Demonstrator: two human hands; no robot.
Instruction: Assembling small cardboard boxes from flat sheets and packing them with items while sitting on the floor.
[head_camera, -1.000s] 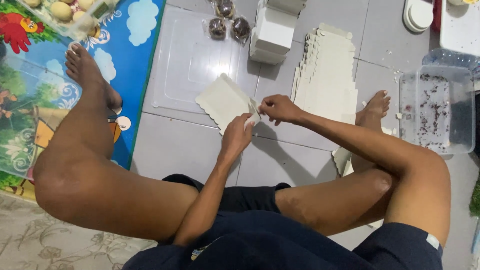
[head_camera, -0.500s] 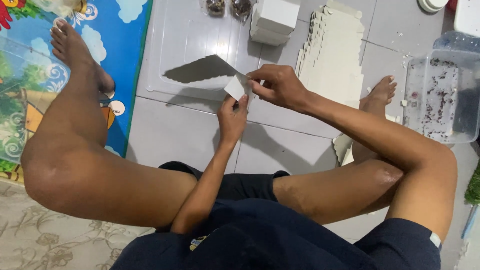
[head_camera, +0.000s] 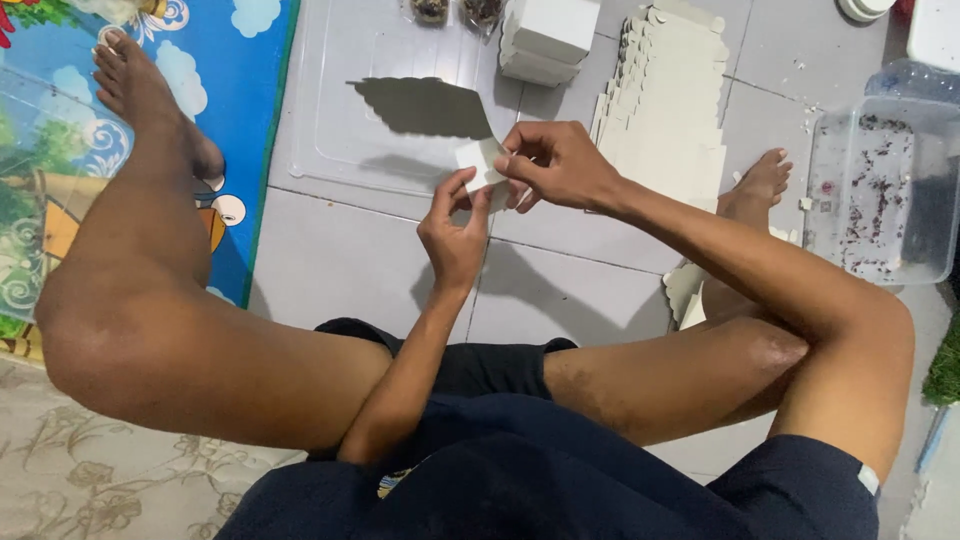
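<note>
I sit on a tiled floor with my legs spread. Both hands hold one flat white cardboard box blank (head_camera: 425, 106) in front of me, tilted so its big panel looks dark in shade. My left hand (head_camera: 455, 232) pinches its near flap from below. My right hand (head_camera: 560, 165) grips the same flap (head_camera: 478, 160) from the right with fingers curled over it. A spread stack of more flat white blanks (head_camera: 665, 110) lies on the floor just beyond my right hand.
Folded white boxes (head_camera: 548, 35) are stacked at the top centre. A clear plastic lid (head_camera: 345, 150) lies under the blank. A clear tub (head_camera: 880, 190) with dark crumbs stands at the right. A colourful play mat (head_camera: 130, 110) covers the left floor.
The blank has turned from lying pale and flat-facing to tilted away and shaded. Both hands have shifted up and closed in on its near flap.
</note>
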